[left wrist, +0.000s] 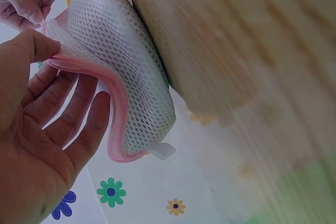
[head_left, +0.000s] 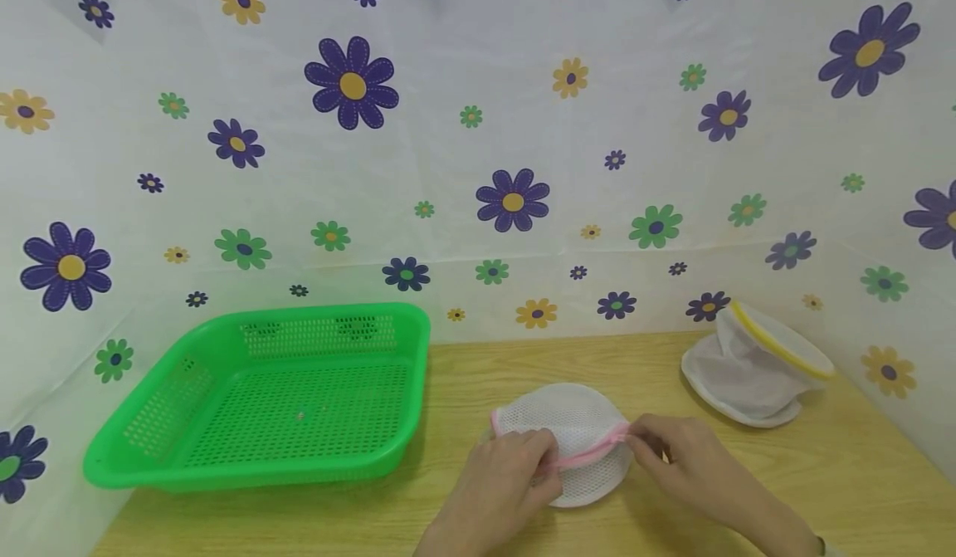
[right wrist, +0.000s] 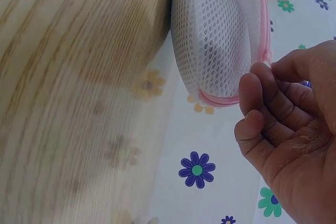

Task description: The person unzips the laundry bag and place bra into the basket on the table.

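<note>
A white mesh laundry bag [head_left: 575, 412] with a pink zipper band lies on the wooden table in front of me. My left hand [head_left: 511, 474] pinches the pink band [left wrist: 100, 69] between thumb and fingers, near the middle of the bag. At the band's right end, my right hand [head_left: 687, 461] pinches the zipper's end between thumb and forefinger; its fingertips [right wrist: 262, 69] hide what exactly they hold. In the left wrist view a small white tag [left wrist: 163, 150] sticks out beside the far end of the pink band.
A green perforated plastic basket [head_left: 414, 424] stands on the left, with tiny specks on its floor. At the back right sits a second white mesh bag [head_left: 747, 383] with a yellow rim. Flower-printed white sheeting [head_left: 448, 167] encloses the wooden table [head_left: 478, 366] behind and at the sides.
</note>
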`<state>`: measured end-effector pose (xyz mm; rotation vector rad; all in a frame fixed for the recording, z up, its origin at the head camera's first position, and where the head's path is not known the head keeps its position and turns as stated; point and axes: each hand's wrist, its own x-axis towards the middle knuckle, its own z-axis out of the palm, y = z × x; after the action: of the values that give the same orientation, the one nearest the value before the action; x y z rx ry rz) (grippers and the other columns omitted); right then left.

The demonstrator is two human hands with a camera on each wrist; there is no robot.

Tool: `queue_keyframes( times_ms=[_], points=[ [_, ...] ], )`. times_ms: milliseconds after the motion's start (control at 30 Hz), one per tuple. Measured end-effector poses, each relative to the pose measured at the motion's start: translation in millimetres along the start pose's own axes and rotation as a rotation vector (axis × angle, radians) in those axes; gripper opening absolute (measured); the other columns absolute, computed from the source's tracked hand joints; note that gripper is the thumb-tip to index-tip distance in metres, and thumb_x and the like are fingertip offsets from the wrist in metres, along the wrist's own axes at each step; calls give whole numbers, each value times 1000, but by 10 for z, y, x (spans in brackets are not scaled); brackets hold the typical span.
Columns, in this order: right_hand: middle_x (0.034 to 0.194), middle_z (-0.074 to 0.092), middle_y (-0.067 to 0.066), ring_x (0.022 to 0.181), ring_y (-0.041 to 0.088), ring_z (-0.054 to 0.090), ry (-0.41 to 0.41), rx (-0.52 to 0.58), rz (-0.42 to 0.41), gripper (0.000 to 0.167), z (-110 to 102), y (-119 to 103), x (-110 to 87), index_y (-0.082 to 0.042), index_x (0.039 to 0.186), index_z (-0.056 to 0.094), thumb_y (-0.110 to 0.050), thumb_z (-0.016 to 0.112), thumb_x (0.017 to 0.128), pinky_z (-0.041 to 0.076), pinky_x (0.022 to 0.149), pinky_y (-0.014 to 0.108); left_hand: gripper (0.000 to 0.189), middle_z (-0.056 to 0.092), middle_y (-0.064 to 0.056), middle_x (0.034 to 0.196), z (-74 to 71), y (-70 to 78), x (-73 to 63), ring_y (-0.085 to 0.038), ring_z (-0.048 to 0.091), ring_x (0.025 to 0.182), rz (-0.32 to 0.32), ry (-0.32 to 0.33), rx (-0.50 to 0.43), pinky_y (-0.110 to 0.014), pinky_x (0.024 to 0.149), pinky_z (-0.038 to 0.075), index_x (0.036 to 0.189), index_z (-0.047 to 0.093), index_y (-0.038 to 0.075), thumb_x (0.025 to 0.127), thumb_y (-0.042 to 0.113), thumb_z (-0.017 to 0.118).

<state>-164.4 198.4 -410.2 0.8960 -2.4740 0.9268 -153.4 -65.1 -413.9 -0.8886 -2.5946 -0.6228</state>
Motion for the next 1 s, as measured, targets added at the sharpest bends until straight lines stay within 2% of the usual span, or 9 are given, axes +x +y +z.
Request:
queue_keyframes(
  times_ms=[733,1000],
  points=[
    [69,52,-24,61,-11,39,-2,-10,12,15,-29,26,-27,-15,89,72,0,69,91,40,50,17,13,39,17,67,23,6,-11,2,35,62,-9,-7,-26,-15,55,28,82,58,22,82,17,69],
    [70,54,-23,62,-11,40,0,-10,3,14,-24,27,-22,-15,90,72,-1,69,91,40,51,17,15,38,17,67,9,17,-16,2,35,61,-5,17,-26,-15,55,28,80,57,22,80,15,71]
  ],
)
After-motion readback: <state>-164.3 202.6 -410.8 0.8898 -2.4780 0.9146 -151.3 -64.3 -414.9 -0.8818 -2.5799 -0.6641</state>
